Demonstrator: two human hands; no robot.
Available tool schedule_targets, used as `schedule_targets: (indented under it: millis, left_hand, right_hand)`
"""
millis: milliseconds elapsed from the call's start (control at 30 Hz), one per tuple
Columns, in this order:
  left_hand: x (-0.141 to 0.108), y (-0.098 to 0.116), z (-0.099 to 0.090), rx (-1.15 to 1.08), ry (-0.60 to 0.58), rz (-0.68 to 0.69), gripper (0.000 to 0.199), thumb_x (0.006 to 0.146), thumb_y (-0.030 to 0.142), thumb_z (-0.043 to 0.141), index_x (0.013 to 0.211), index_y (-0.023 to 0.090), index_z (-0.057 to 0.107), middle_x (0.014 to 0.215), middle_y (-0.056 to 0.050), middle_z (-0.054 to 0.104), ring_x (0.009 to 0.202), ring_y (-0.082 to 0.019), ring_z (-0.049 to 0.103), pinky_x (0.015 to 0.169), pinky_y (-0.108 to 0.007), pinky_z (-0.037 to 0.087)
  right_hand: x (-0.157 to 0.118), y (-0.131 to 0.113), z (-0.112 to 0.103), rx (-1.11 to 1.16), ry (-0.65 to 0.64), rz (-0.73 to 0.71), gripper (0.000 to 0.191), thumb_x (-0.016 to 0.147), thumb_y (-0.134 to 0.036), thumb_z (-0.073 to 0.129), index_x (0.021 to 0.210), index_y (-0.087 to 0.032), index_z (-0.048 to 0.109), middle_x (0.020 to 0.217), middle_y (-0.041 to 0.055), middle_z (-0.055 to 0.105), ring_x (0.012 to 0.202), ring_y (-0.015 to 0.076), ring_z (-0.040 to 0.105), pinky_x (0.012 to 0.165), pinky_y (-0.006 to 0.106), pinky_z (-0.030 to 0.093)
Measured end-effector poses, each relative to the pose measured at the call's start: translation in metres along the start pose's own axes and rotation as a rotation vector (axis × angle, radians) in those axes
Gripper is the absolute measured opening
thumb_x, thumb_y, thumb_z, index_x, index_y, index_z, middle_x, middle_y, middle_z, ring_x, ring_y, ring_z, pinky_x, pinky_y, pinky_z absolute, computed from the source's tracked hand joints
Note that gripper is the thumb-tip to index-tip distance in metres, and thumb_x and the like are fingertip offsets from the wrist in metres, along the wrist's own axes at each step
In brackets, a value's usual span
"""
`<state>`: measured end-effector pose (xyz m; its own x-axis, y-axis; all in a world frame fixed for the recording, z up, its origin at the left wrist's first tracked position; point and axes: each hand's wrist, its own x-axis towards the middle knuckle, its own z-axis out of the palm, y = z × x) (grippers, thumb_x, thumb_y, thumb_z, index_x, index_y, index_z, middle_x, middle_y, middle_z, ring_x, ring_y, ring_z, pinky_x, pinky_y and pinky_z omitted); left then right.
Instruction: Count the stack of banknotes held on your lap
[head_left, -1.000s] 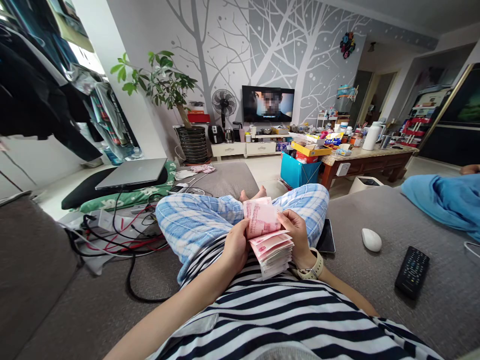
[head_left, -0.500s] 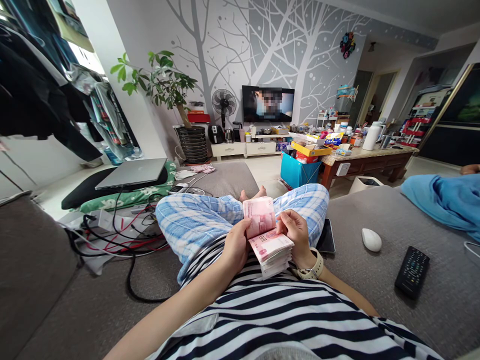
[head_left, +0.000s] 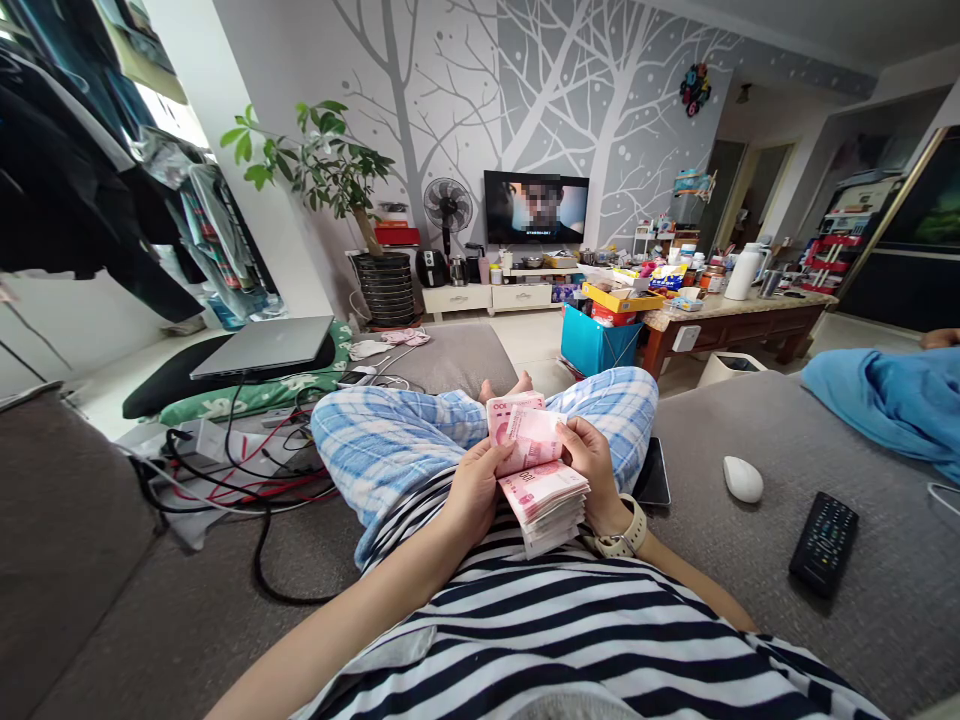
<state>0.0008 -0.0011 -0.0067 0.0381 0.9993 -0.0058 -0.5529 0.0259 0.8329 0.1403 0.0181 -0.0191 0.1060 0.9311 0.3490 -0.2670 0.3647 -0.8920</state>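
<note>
A thick folded stack of pink 100 banknotes [head_left: 544, 498] is held above my lap, its loose ends fanned toward my striped shirt. My left hand [head_left: 476, 485] is closed round the stack's left side, thumb on top of the notes. On the right, my right hand [head_left: 592, 470] pinches the edge of a single banknote [head_left: 536, 432] between thumb and fingers. That note lies slanted over the upright part of the stack. A pale watch [head_left: 624, 530] is on my right wrist.
Right of my knee lie a phone [head_left: 655, 474], a white mouse [head_left: 743, 480] and a black remote [head_left: 824, 544] on the grey sofa. Tangled cables [head_left: 240, 470] and a laptop [head_left: 266, 348] are at the left. Blue cloth [head_left: 885, 405] and part of a person's hand show far right.
My right hand has risen slightly, and a single note is now pinched in it, slanted across the upper part of the stack. My left thumb has shifted a little to the right over the notes.
</note>
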Motion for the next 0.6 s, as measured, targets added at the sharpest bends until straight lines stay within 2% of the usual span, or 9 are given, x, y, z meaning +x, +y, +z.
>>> schedule_targets:
  millis: [233,333,600]
  left_hand:
    - [0.009,-0.007,-0.006,-0.024,0.065,0.056,0.018,0.064,0.029,0.073,0.073,0.014,0.071,0.072,-0.004,0.072,0.069,-0.02,0.064,0.071,-0.031,0.051]
    - [0.012,-0.01,-0.009,-0.042,0.098,0.05,0.02,0.065,0.03,0.071,0.075,0.013,0.071,0.076,-0.004,0.073,0.069,-0.018,0.063,0.069,-0.029,0.05]
    - [0.011,-0.01,-0.009,-0.03,0.115,0.035,0.015,0.066,0.028,0.067,0.071,0.015,0.07,0.072,-0.002,0.071,0.067,-0.017,0.06,0.066,-0.027,0.048]
  right_hand:
    - [0.002,0.003,-0.002,0.009,-0.003,-0.04,0.037,0.076,-0.044,0.066,0.057,-0.021,0.046,0.054,-0.0046,0.038,0.052,0.0108,0.031,0.049,0.026,0.028]
    - [0.0,0.001,-0.001,0.018,-0.006,-0.039,0.035,0.077,-0.043,0.066,0.058,-0.02,0.046,0.056,-0.0047,0.038,0.054,0.0107,0.031,0.05,0.026,0.027]
    - [-0.004,-0.004,-0.001,0.017,-0.025,-0.055,0.034,0.08,-0.038,0.065,0.059,-0.019,0.046,0.056,-0.005,0.038,0.055,0.01,0.031,0.052,0.026,0.026]
